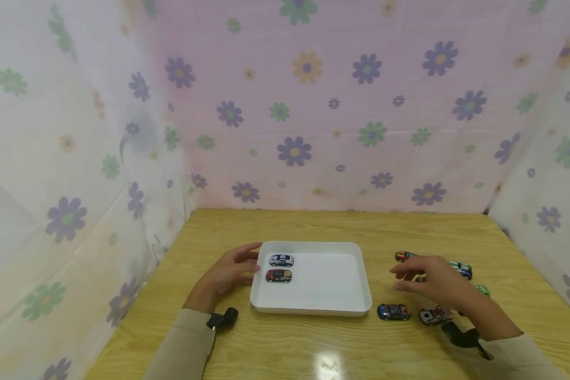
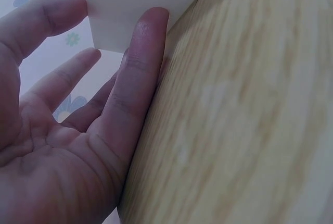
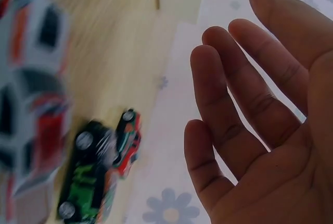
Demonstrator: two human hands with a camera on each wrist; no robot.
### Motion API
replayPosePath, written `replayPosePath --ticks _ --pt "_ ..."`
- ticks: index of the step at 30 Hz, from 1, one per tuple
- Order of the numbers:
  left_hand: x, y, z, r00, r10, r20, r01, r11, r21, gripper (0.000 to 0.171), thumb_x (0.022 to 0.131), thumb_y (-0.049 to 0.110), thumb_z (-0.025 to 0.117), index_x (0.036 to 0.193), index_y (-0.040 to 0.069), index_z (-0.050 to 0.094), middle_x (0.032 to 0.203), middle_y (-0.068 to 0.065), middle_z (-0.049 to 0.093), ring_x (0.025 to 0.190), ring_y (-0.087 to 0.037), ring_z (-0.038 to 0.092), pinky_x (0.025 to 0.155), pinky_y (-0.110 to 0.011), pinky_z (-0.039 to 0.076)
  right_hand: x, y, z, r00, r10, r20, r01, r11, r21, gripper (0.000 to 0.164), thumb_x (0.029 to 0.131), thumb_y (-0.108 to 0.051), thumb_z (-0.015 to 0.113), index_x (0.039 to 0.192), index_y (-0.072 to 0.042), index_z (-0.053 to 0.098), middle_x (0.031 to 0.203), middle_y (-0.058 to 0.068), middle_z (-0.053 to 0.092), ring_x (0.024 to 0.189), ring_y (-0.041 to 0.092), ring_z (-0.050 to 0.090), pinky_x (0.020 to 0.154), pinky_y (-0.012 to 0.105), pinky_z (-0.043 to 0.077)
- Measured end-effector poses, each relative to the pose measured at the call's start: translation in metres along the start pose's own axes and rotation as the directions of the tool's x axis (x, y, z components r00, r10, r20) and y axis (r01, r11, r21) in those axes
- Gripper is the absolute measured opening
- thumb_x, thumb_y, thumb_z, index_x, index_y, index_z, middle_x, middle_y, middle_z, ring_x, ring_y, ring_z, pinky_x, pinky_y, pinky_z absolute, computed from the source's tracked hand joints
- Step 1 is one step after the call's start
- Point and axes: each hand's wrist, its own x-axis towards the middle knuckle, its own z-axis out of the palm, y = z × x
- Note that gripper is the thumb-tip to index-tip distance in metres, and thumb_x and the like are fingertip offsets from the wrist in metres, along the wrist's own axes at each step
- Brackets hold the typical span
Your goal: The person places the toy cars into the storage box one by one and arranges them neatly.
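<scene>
Against the left side wall of a white tray [image 1: 330, 282] rest the fingertips of my left hand [image 1: 225, 273], its fingers spread. The left wrist view shows this hand's fingers [image 2: 138, 73] touching the tray wall low by the table. Inside the tray, on its left side, a white toy car [image 1: 281, 260] sits behind a red toy car [image 1: 278, 275]. Over the toy cars right of the tray hovers my right hand [image 1: 434, 279], fingers loosely bent and holding nothing. It partly hides an orange toy car [image 1: 401, 256] and a white, blue and green one [image 1: 463, 269].
On the wooden table [image 1: 285, 348], a dark blue toy car [image 1: 393, 312] stands near the tray's front right corner. Beside it is a white and maroon toy car [image 1: 435, 315]. A green toy car [image 1: 482, 290] shows behind the right wrist. Flowered cloth [image 1: 332, 121] encloses the table.
</scene>
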Motion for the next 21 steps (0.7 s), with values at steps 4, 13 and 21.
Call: replayPosePath --ticks 4,13,21 --pt "0.0 0.0 0.0 1.0 0.008 0.009 -0.007 1.0 -0.015 0.075 0.092 0.001 0.073 0.158 0.02 0.043 0.153 -0.02 0.048 0.128 -0.031 0.059 0.09 -0.048 0.062 -0.008 0.005 0.0 0.999 0.047 0.007 -0.047 0.999 -0.022 0.036 0.093 -0.045 0.074 0.119 -0.02 0.076 0.112 -0.008 0.075 0.098 0.008 0.069 0.078 0.032 0.06" --pt "-0.001 0.001 0.001 1.0 0.017 0.01 -0.017 1.0 -0.003 0.072 0.093 0.002 0.072 0.157 0.024 0.046 0.154 -0.02 0.049 0.127 -0.031 0.06 0.092 -0.049 0.061 -0.019 0.016 0.004 0.997 0.023 0.075 -0.024 1.0 0.01 0.036 0.09 -0.049 0.076 0.118 -0.026 0.077 0.116 -0.011 0.074 0.106 0.018 0.069 0.08 0.036 0.06" --pt "-0.001 0.002 0.002 1.0 0.011 0.005 -0.011 1.0 -0.003 0.07 0.092 0.001 0.073 0.154 0.024 0.05 0.154 -0.016 0.049 0.129 -0.031 0.059 0.091 -0.049 0.062 -0.018 0.015 0.01 0.985 0.013 0.17 -0.025 0.997 0.071 0.037 0.086 -0.051 0.079 0.115 -0.027 0.078 0.109 -0.012 0.074 0.098 0.009 0.069 0.078 0.03 0.059"
